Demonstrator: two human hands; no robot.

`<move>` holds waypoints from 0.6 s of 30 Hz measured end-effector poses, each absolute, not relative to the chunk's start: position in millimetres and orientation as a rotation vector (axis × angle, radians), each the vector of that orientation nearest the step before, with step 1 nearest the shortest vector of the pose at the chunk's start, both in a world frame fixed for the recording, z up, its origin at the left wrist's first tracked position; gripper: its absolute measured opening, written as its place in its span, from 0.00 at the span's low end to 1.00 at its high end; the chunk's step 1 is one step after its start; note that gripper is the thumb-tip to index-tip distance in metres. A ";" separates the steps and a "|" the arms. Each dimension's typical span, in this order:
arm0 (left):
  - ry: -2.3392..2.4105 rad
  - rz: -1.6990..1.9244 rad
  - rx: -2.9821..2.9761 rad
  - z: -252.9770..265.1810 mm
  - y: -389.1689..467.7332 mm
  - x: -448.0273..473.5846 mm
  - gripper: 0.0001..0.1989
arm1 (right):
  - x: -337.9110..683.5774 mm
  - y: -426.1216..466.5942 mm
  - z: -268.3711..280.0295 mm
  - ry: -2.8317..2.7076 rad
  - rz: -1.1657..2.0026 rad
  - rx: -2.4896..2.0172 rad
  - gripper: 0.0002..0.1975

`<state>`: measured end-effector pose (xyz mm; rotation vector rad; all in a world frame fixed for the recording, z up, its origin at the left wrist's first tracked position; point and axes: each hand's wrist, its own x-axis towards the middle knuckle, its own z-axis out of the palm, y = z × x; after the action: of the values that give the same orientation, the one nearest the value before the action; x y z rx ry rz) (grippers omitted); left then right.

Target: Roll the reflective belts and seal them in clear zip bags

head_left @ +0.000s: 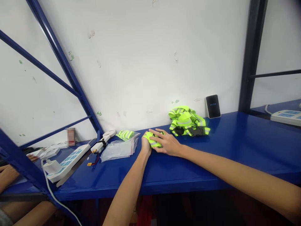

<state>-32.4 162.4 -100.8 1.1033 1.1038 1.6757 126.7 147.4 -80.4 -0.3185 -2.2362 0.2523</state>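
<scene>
Between my two hands is a bundled neon yellow reflective strap (pixel 154 142), held just above the blue table. My left hand (pixel 145 143) wraps round its left side. From the right, my right hand (pixel 168 142) lies over it with the fingers bent across the top. Part of the bundle is hidden under the fingers. Behind my right hand sits a loose heap of similar yellow reflective straps (pixel 184 121) with black buckles. A folded yellow strap (pixel 126 135) lies left of my hands, beside a stack of clear zip bags (pixel 117 150).
A white power strip (pixel 70 163) with a plugged-in charger stands at the left, near a small white fan (pixel 109 135) and a yellow connector (pixel 89 164). A clock display (pixel 213 106) leans at the wall. Another person's arms (pixel 10 175) show beyond the blue frame post (pixel 25 163).
</scene>
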 end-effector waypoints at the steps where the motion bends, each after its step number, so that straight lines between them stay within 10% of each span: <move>1: 1.087 1.688 1.087 -101.2 162.2 -33.1 0.16 | 127.6 149.0 -79.8 -2.230 0.273 -0.303 0.18; 18: 1.044 1.617 1.327 -99.2 146.0 -16.8 0.28 | 140.0 173.3 -82.7 -1.769 0.561 -0.620 0.16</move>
<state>-16.8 146.0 -99.2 1.3268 1.0444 1.6173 140.0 173.3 -82.7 -0.6200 -1.7689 0.5605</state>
